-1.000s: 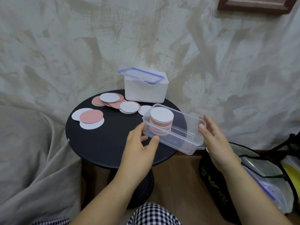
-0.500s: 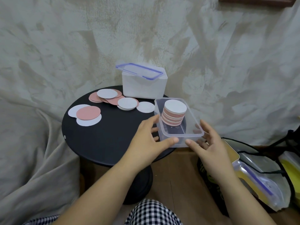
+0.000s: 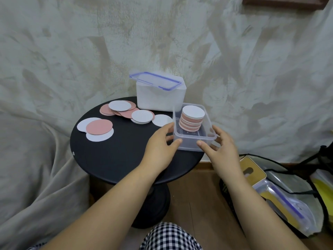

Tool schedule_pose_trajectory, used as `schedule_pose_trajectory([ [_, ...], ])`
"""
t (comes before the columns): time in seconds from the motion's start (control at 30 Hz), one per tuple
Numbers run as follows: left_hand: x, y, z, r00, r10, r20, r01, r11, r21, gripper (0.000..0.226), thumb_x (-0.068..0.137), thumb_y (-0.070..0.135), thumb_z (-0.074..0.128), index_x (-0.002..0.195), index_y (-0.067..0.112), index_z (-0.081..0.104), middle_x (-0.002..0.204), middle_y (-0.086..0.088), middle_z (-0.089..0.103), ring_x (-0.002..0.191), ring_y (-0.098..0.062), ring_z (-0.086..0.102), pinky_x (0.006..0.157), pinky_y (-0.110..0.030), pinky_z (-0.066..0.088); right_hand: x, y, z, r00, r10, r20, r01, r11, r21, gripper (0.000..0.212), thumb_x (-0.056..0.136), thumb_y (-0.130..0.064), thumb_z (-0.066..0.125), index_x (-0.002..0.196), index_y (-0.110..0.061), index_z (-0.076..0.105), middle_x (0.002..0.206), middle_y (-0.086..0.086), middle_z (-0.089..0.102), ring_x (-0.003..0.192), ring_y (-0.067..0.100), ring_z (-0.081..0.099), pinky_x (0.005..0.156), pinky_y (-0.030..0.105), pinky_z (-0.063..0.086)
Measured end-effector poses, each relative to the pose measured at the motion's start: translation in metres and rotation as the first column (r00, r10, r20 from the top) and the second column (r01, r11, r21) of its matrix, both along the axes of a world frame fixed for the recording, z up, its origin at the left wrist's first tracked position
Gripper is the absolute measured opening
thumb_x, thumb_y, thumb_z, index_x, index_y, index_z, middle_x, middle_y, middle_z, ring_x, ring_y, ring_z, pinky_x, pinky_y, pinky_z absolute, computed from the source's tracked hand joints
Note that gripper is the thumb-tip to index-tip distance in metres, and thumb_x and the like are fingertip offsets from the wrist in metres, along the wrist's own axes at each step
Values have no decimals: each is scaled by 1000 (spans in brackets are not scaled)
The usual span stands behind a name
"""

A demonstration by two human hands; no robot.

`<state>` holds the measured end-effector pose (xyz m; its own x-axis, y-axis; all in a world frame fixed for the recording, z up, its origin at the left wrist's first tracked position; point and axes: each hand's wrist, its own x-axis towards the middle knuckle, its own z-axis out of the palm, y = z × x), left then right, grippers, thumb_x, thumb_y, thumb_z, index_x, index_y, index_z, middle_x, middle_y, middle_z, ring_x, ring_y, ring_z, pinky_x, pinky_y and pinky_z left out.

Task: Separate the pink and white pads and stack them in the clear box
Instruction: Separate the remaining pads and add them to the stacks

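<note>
So the clear box is sitting at the right edge of the round black table, with a stack of pads inside it, pink and white layers, white one on top. Left hand has its thumb on the box's near wall and fingers against the left side. Right hand has its thumb on the near rim, fingers around the right corner, so both are gripping the box. Right behind it is a white tub with a blue-rimmed lid lying loose across the top. Loose pads are spread over the back of the table, and three more overlap near the left edge.
</note>
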<state>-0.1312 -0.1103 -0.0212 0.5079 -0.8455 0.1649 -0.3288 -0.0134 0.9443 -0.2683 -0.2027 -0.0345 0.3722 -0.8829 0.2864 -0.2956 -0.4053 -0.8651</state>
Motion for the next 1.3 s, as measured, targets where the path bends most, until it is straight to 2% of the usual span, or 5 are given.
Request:
schedule_pose_trajectory([
  [0.2, 16, 19, -1, 994, 81, 67, -84, 996, 43, 46, 86, 22, 62, 130, 27, 49, 117, 15, 57, 104, -2, 56, 84, -14, 42, -14, 22, -7, 985, -135, 112, 120, 984, 133, 62, 78, -24, 72, 131, -25, 40, 128, -10, 44, 105, 4, 49, 85, 17, 42],
  [0.43, 46, 58, 5, 981, 165, 102, -167, 986, 18, 20, 88, 22, 59, 103, 34, 62, 96, 18, 63, 87, -7, 61, 81, -22, 47, 3, 89, -12, 989, 32, 144, -42, 997, 69, 18, 81, -8, 68, 81, -24, 60, 81, -8, 62, 73, -2, 57, 66, 8, 44],
  [0.67, 110, 83, -1, 862, 276, 425, -315, 949, 24, 27, 87, 23, 60, 114, 21, 63, 117, 8, 56, 115, -11, 49, 94, -22, 37, 89, 90, 16, 904, 364, -223, -398, 908, -133, 21, 87, -25, 61, 106, -32, 57, 105, -20, 52, 99, 0, 51, 84, 11, 41],
  [0.83, 160, 88, -13, 785, 242, 570, -411, 892, 188, 47, 88, 34, 56, 132, 22, 48, 147, -7, 34, 139, -20, 23, 111, -36, 23, 165, 46, 12, 810, 272, -520, -394, 909, -138, 56, 89, -40, 55, 139, -22, 36, 151, 3, 24, 139, 22, 17, 111, 34, 19],
  [1.3, 150, 83, -23, 726, -112, 679, -192, 915, 356, 49, 90, 50, 44, 137, 35, 39, 152, 11, 23, 138, -9, 20, 108, -24, 21, 177, 21, -7, 618, 162, -769, -475, 857, -201, 50, 97, -44, 33, 143, -26, 29, 154, -5, 18, 141, 18, 11, 116, 34, 11],
])
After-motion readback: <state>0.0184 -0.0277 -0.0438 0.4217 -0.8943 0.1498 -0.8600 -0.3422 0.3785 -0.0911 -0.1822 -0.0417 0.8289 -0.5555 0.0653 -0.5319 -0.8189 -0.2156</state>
